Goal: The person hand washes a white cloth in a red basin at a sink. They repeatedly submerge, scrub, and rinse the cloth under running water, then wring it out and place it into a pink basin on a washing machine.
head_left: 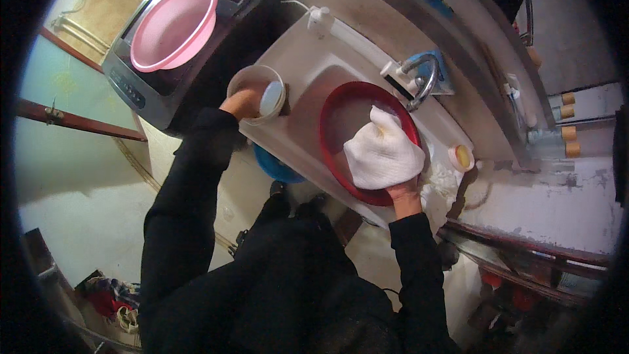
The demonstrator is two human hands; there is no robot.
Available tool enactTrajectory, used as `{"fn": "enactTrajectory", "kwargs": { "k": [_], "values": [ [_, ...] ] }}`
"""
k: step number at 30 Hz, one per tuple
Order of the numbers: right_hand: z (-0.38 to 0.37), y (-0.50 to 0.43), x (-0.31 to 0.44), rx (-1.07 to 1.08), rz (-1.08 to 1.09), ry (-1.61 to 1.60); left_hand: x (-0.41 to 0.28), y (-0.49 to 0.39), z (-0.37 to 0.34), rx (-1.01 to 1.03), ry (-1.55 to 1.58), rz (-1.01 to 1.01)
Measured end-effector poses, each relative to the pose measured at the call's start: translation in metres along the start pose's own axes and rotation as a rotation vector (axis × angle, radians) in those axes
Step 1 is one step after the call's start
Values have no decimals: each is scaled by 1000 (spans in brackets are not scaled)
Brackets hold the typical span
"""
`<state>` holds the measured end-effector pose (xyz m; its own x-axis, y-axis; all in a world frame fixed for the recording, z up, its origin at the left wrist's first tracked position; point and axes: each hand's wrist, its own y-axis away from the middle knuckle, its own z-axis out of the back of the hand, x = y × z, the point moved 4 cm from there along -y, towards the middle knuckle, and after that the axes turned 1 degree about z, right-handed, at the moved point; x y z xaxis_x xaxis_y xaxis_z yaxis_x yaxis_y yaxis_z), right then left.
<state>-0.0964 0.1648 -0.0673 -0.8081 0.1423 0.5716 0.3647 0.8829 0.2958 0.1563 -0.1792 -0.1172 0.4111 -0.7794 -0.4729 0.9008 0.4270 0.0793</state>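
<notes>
My left hand [248,102] reaches into a whitish plastic tub [256,70] at the sink's left end, its fingers hidden inside. Beside those fingers is a pale blue-white object [271,98] that I cannot identify; whether the hand grips it is unclear. A damp-looking white cloth [383,155] is draped over my right hand [405,195], which holds it up from below with the fingers covered. Under the cloth, a dark red basin [328,157] containing cloudy water sits in the white sink [302,132].
A chrome faucet [432,78] curves over the basin's far right rim. A pink basin [172,29] rests on a dark top-loading washing machine [191,93]. Right of the sink are a small round container [462,157] and crumpled white material [440,184]. A blue basin [277,167] is below.
</notes>
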Motion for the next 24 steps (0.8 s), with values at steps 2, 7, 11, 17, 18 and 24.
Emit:
{"fn": "enactTrajectory", "kwargs": {
  "k": [2, 7, 11, 17, 18, 24],
  "values": [
    [-14, 3, 4, -7, 14, 30, -19, -1, 16, 97, -55, 114],
    [-42, 3, 1, 105, 55, 246, -52, 6, 68, 34, -190, -74],
    [-63, 7, 3, 195, 171, 452, -73, 7, 134, -183, -48, 231],
    [-71, -15, -21, 180, 100, 259, -207, -19, 64, -617, 797, -84],
    [-74, -18, -26, 188, 91, 220, -237, -25, 28, -709, 708, -159],
    [-82, -8, -23, -86, 133, 57, -283, -53, 2, -477, 747, -22]
  ]
}}
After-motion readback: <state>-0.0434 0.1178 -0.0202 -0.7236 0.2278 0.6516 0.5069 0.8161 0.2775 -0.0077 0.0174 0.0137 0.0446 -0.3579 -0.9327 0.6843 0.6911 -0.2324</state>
